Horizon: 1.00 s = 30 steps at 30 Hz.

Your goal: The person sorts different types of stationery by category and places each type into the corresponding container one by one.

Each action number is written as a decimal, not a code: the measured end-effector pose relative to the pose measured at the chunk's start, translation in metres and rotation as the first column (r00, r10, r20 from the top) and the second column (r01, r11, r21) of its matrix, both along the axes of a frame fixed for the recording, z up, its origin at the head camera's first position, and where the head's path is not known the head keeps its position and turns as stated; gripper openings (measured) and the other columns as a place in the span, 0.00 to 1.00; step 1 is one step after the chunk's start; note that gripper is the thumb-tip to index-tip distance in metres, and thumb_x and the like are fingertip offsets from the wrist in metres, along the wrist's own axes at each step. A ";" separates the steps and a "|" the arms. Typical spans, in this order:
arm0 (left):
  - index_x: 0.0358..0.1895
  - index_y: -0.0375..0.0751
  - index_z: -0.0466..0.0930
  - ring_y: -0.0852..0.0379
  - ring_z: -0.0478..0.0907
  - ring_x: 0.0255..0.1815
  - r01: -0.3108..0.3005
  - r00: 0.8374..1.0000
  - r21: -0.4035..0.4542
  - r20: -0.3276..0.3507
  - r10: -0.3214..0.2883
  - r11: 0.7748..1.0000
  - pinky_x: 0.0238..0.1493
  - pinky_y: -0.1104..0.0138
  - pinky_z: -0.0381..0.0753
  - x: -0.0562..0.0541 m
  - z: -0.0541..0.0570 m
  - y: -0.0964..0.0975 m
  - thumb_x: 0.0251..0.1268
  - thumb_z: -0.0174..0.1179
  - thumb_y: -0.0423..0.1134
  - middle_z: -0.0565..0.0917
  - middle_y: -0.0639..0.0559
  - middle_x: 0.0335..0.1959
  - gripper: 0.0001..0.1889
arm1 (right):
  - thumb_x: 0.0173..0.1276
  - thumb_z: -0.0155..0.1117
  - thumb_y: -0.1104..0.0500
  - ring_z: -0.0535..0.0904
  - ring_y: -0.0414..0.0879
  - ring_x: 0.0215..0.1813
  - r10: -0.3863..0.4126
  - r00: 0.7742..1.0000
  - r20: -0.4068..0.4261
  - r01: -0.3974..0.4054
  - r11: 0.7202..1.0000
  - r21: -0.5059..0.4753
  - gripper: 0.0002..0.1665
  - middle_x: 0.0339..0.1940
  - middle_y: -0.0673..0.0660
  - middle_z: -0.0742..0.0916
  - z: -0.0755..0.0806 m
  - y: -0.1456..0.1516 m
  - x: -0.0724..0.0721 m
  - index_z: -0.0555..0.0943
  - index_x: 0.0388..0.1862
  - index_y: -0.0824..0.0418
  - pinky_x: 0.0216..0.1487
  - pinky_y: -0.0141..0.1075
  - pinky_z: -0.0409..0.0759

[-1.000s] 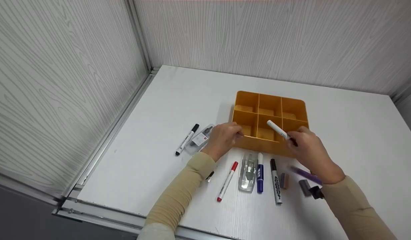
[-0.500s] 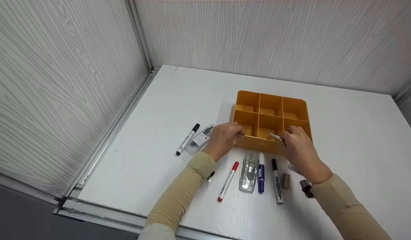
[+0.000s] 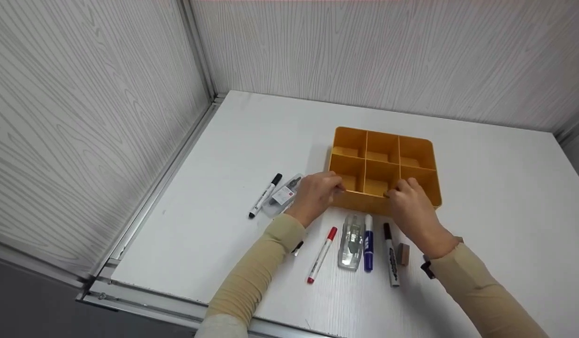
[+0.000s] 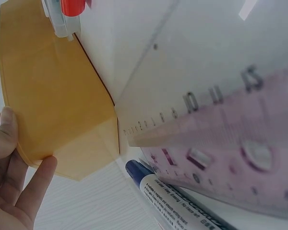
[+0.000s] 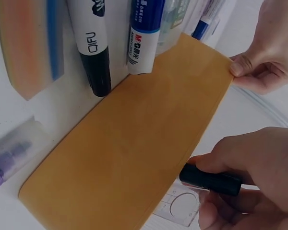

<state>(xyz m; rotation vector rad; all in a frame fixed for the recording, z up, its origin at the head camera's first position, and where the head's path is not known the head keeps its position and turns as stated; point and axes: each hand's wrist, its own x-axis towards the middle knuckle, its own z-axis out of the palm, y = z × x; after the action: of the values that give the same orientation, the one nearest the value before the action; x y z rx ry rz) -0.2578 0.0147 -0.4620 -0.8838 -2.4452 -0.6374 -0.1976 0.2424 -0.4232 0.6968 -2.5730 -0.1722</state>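
Observation:
An orange six-compartment organizer box stands on the white table. My left hand grips its near left corner, thumb and fingers about the rim in the left wrist view. With its fingers at the near wall by the front middle compartment, my right hand holds a marker. Its black end shows between thumb and fingers in the right wrist view, while the rest is hidden behind the box wall. A clear plastic piece with a round outline appears below it there.
In front of the box lie a red-capped marker, a clear case, a blue marker, a black-capped marker and a small block. Leftward are another marker, a labelled clear case and a pinkish ruler.
My right hand has moved left along the box's near edge and lowered the marker, whose white barrel has dropped out of sight in the front middle compartment. The left hand has kept its grip.

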 end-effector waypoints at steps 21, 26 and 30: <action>0.32 0.47 0.87 0.61 0.84 0.32 -0.004 1.000 0.003 -0.006 0.004 1.000 0.35 0.71 0.82 0.001 -0.001 -0.001 0.59 0.67 0.31 0.87 0.58 0.30 0.05 | 0.59 0.68 0.67 0.75 0.62 0.36 0.036 0.998 -0.052 -0.047 0.974 -0.223 0.15 0.42 0.68 0.88 -0.023 0.006 -0.002 0.84 0.46 0.70 0.31 0.49 0.73; 0.32 0.48 0.88 0.61 0.84 0.32 -0.006 1.000 0.005 -0.002 0.006 1.000 0.35 0.71 0.82 0.001 -0.001 -0.001 0.59 0.67 0.32 0.87 0.58 0.30 0.04 | 0.62 0.66 0.66 0.77 0.62 0.40 0.056 0.998 -0.021 -0.060 0.943 -0.329 0.16 0.41 0.67 0.87 -0.016 0.015 0.000 0.84 0.49 0.69 0.38 0.50 0.76; 0.32 0.48 0.88 0.61 0.84 0.32 -0.009 1.000 0.003 0.013 0.009 1.000 0.35 0.71 0.82 0.001 -0.001 -0.001 0.60 0.67 0.33 0.87 0.58 0.30 0.04 | 0.66 0.64 0.67 0.76 0.61 0.43 0.073 0.997 0.007 -0.062 0.894 -0.443 0.11 0.43 0.67 0.85 -0.006 0.025 0.002 0.84 0.46 0.69 0.43 0.49 0.75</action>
<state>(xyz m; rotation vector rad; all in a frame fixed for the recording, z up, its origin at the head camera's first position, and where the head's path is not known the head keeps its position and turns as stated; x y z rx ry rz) -0.2571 0.0132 -0.4630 -0.8702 -2.4581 -0.6454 -0.1951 0.2672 -0.4293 0.6101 -2.4718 0.4375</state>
